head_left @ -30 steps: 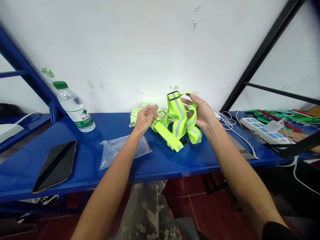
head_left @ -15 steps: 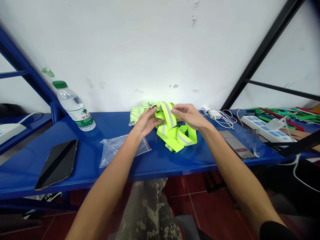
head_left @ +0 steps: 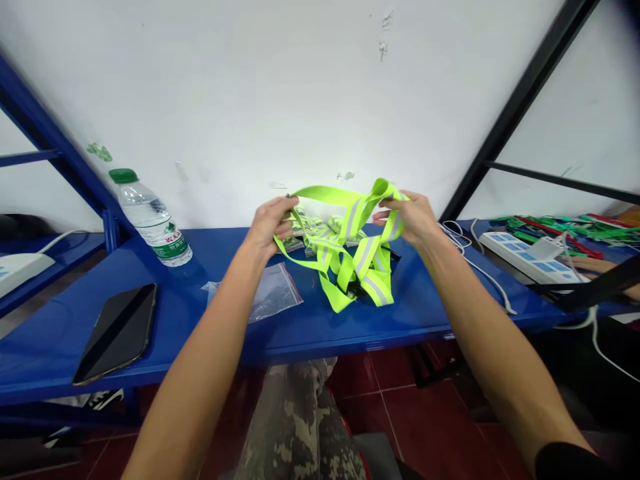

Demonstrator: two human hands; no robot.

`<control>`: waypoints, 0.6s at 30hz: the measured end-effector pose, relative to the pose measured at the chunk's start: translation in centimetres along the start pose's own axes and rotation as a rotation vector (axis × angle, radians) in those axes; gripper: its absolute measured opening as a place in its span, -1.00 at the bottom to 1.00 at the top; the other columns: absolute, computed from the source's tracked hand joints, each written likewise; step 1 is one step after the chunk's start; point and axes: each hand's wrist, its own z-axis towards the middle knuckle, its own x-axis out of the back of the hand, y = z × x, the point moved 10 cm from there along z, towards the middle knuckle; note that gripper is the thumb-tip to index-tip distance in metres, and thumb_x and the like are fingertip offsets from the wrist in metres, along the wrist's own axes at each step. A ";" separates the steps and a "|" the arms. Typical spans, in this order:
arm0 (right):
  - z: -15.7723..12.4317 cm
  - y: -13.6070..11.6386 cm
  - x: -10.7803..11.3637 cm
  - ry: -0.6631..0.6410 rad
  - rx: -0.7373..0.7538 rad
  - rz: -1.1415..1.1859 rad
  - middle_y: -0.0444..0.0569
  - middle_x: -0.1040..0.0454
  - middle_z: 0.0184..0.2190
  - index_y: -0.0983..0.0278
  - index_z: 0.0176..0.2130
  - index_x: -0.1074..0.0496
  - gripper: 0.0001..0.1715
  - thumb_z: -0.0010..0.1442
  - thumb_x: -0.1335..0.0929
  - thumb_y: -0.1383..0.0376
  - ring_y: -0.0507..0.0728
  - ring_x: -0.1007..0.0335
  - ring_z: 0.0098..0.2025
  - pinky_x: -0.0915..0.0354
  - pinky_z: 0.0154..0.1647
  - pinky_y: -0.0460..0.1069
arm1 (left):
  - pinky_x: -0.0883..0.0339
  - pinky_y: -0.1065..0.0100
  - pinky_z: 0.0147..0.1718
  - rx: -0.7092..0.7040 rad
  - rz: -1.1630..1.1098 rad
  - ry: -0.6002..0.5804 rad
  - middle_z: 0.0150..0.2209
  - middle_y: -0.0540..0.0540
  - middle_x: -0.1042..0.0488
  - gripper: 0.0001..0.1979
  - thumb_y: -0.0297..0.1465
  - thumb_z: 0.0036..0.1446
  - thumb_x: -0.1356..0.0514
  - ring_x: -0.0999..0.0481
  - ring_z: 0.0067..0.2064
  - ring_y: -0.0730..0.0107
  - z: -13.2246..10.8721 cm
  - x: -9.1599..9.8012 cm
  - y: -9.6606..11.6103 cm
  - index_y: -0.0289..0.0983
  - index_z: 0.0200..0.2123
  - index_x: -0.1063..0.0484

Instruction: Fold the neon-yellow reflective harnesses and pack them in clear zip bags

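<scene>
A tangle of neon yellow straps [head_left: 367, 257] with grey reflective stripes lies partly on the blue table and partly raised between my hands. My left hand [head_left: 274, 223] pinches one strap end at the left. Over on the right, my right hand [head_left: 407, 217] is closed on a looped part of the same straps. Black buckle pieces show among the lower folds. Bagged yellow straps [head_left: 313, 230] sit behind, against the wall, partly covered by the raised straps. An open-looking clear zip bag [head_left: 275, 292] lies flat beside my left forearm.
A water bottle [head_left: 155, 223] and a dark phone [head_left: 119, 333] are at the left of the blue table [head_left: 315, 337]. White cables [head_left: 463, 243], a power strip [head_left: 530, 259] and green and red straps [head_left: 560, 233] are at the right, with another person's hand [head_left: 595, 267].
My hands have moved apart, spreading the bundled straps into loops between them. The phone-like device by my right forearm no longer shows.
</scene>
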 end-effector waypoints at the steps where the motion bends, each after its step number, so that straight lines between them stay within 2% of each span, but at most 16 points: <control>1: 0.2 -1.3 1.3 0.026 0.046 -0.013 -0.15 -0.44 -0.46 0.20 -0.37 -0.35 -0.73 -0.11 -0.46 0.38 0.00 -0.28 -0.59 -0.33 -0.50 0.02 | 0.19 0.49 -0.79 -0.046 0.034 0.039 -0.68 0.15 -0.09 -0.71 -0.38 -0.13 -0.40 0.05 -0.74 0.72 0.3 0.2 1.5 -0.25 -0.49 -0.29; 3: -0.2 -4.3 2.9 0.013 0.149 -0.042 -0.18 -0.41 -0.47 0.18 -0.35 -0.39 -0.72 -0.10 -0.47 0.41 -0.05 -0.17 -0.62 -0.21 -0.57 -0.02 | 0.07 0.49 -0.75 -0.136 0.095 0.100 -0.66 0.12 -0.12 -0.72 -0.40 -0.11 -0.39 -0.05 -0.71 0.69 0.7 -0.1 4.6 -0.24 -0.48 -0.30; 5: -1.4 -7.0 2.3 -0.122 0.243 -0.129 -0.14 -0.45 -0.36 0.19 -0.25 -0.47 -0.65 -0.10 -0.48 0.42 -0.02 -0.27 -0.51 -0.23 -0.50 -0.03 | -0.02 0.50 -0.72 -0.205 0.161 0.131 -0.63 0.09 -0.15 -0.73 -0.42 -0.11 -0.40 -0.16 -0.67 0.64 1.0 -1.0 7.2 -0.24 -0.44 -0.32; 6: -2.3 -7.8 1.3 -0.224 0.262 -0.211 -0.10 -0.48 -0.27 0.19 -0.18 -0.50 -0.59 -0.10 -0.49 0.41 0.02 -0.35 -0.41 -0.29 -0.42 -0.01 | -0.07 0.50 -0.69 -0.232 0.191 0.130 -0.62 0.08 -0.17 -0.73 -0.41 -0.11 -0.40 -0.21 -0.65 0.62 1.2 -1.7 8.1 -0.24 -0.42 -0.33; 8: -4.2 -7.9 -1.5 -0.433 0.242 -0.403 0.00 -0.50 -0.08 0.19 -0.08 -0.53 -0.47 -0.11 -0.53 0.34 0.16 -0.43 -0.16 -0.37 -0.18 0.07 | -0.13 0.50 -0.66 -0.279 0.250 0.103 -0.59 0.05 -0.21 -0.73 -0.39 -0.10 -0.40 -0.29 -0.60 0.58 1.5 -3.2 9.1 -0.24 -0.38 -0.35; 10: -5.7 -7.0 -4.2 -0.544 0.207 -0.504 0.05 -0.47 0.03 0.18 -0.03 -0.52 -0.35 -0.18 -0.58 0.28 0.28 -0.40 0.01 -0.36 -0.01 0.16 | -0.17 0.51 -0.63 -0.308 0.302 0.053 -0.55 0.02 -0.25 -0.74 -0.38 -0.08 -0.39 -0.34 -0.56 0.55 1.9 -4.7 9.2 -0.25 -0.35 -0.37; 12: -6.8 -6.0 -7.1 -0.613 0.238 -0.491 0.03 -0.45 0.07 0.15 0.03 -0.48 -0.22 -0.23 -0.60 0.25 0.32 -0.34 0.11 -0.33 0.08 0.19 | -0.20 0.50 -0.61 -0.317 0.339 0.005 -0.51 0.00 -0.30 -0.75 -0.37 -0.05 -0.37 -0.39 -0.53 0.52 2.1 -5.8 8.8 -0.26 -0.32 -0.38; 14: -7.7 -4.7 -9.9 -0.701 0.283 -0.466 0.01 -0.49 -0.02 0.16 0.10 -0.41 -0.15 -0.20 -0.59 0.23 0.28 -0.38 0.06 -0.34 0.06 0.17 | -0.25 0.48 -0.57 -0.306 0.358 -0.024 -0.46 -0.01 -0.32 -0.77 -0.39 -0.02 -0.35 -0.44 -0.47 0.47 2.1 -6.2 8.5 -0.26 -0.29 -0.39; 15: -7.8 -3.8 -10.8 -0.727 0.284 -0.467 -0.01 -0.52 -0.12 0.19 0.12 -0.38 -0.16 -0.15 -0.57 0.22 0.24 -0.43 -0.04 -0.37 -0.01 0.14 | -0.28 0.46 -0.55 -0.302 0.359 -0.027 -0.45 -0.02 -0.33 -0.77 -0.41 -0.01 -0.34 -0.46 -0.44 0.44 2.0 -6.1 8.6 -0.27 -0.28 -0.39; 18: -6.8 -0.9 -11.4 -0.775 0.198 -0.618 -0.13 -0.46 -0.46 0.28 0.03 -0.42 -0.37 -0.05 -0.51 0.23 0.13 -0.40 -0.40 -0.36 -0.26 0.08 | -0.35 0.39 -0.48 -0.309 0.349 0.010 -0.44 -0.03 -0.33 -0.78 -0.48 -0.01 -0.33 -0.51 -0.38 0.35 1.6 -4.9 10.1 -0.29 -0.27 -0.40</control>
